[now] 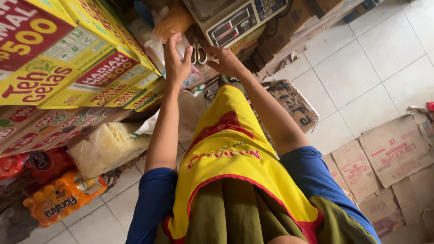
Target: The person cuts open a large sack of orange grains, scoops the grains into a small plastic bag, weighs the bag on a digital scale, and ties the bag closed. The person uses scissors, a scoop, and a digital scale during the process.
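Note:
Both my arms reach forward over my yellow and red apron (230,149). My left hand (176,61) is raised with its fingers apart, touching a clear plastic bag (156,52) under an orange packet. My right hand (224,58) grips a pair of scissors (198,54) by the handles, just below a grey digital weighing scale (235,20). The scissors' blades are hidden between my hands.
Stacked yellow and red cartons (68,68) fill the left. Below them lie a bag of pale crackers (106,147), an orange bottle pack (63,196) and a red packet. Flattened cardboard (393,153) covers the white tile floor at right; another printed carton (291,104) lies by my right arm.

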